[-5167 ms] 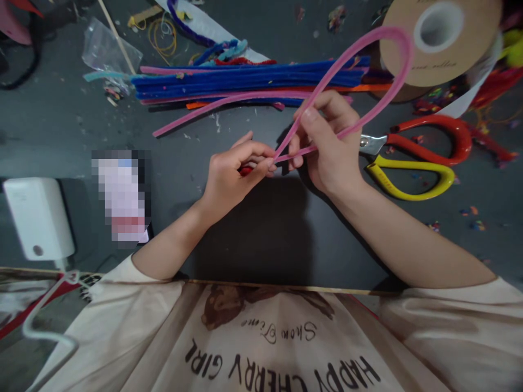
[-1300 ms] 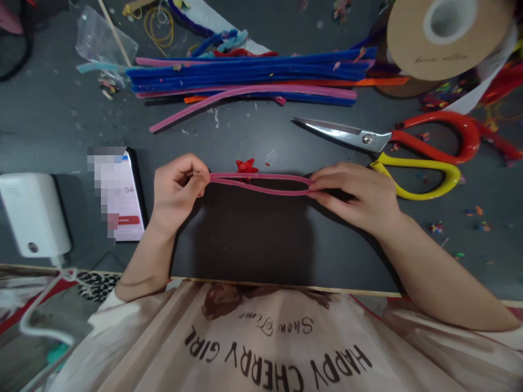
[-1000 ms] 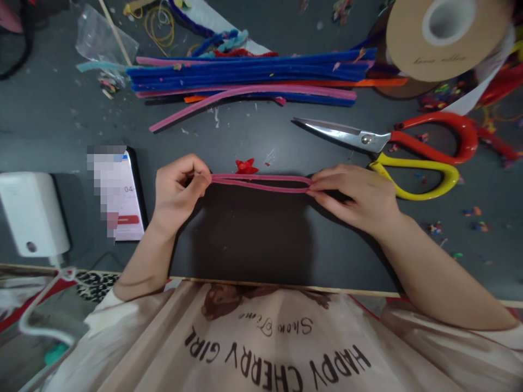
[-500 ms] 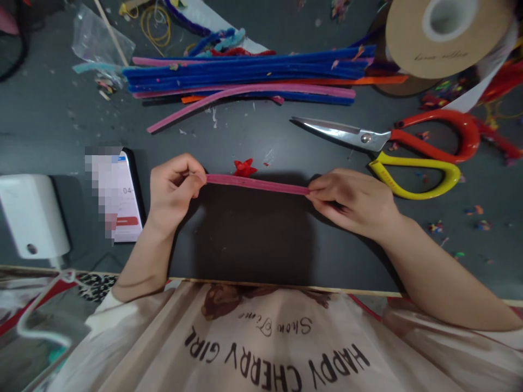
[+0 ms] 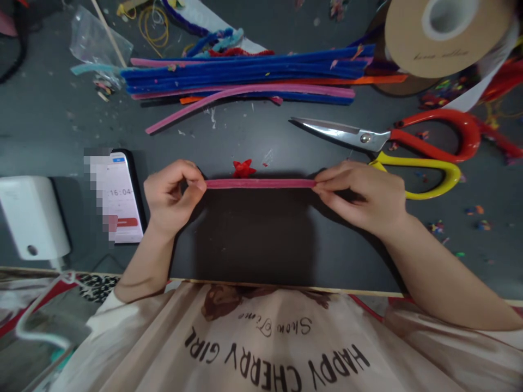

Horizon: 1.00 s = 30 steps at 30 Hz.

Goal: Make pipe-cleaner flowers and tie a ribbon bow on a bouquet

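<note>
A pink pipe cleaner (image 5: 259, 184) is stretched level and straight between my two hands. My left hand (image 5: 175, 197) pinches its left end between thumb and forefinger. At the other end my right hand (image 5: 359, 195) grips it with the fingertips. Just beyond the strip, a small red star-shaped piece (image 5: 244, 168) lies on the dark table. To the right, scissors (image 5: 368, 139) with one red and one yellow handle rest partly behind my right hand, blades pointing left.
Blue, pink and orange pipe cleaners (image 5: 245, 73) lie in a bundle at the back. A cardboard spool (image 5: 402, 38) sits back right. On the left are a lit phone (image 5: 125, 198) and a white power bank (image 5: 35, 218). Coloured scraps (image 5: 437, 226) dot the right side.
My right hand has moved slightly right and up, and my left hand slightly left. The pink pipe cleaner, tilted down to the right before, is now level.
</note>
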Each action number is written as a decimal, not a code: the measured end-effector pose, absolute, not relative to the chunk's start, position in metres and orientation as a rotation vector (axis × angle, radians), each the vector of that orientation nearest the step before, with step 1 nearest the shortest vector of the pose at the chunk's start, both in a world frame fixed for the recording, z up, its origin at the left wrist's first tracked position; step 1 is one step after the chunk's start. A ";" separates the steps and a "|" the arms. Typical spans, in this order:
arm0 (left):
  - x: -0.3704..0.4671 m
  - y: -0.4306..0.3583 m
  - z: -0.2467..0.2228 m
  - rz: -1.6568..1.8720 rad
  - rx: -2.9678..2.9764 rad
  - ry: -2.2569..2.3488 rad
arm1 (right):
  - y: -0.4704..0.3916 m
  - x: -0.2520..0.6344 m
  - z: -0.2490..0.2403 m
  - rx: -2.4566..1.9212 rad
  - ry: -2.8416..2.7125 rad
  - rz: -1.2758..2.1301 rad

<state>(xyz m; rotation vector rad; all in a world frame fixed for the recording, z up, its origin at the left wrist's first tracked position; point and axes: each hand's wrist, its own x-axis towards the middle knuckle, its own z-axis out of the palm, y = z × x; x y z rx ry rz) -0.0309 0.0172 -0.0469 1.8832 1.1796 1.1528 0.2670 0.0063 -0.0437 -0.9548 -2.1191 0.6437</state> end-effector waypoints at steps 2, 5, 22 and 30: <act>-0.028 0.017 -0.043 1.083 2.117 1.055 | 0.007 0.268 -0.045 -1.023 -1.941 0.727; -0.020 0.015 -0.039 0.905 2.424 0.910 | 0.009 0.267 -0.044 -1.062 -1.690 0.824; 0.004 0.005 -0.015 0.586 2.185 1.317 | 0.018 0.262 -0.047 -1.118 -1.237 1.287; 0.040 0.006 -0.009 0.389 1.702 1.189 | 0.023 0.227 -0.040 -1.067 -1.332 1.697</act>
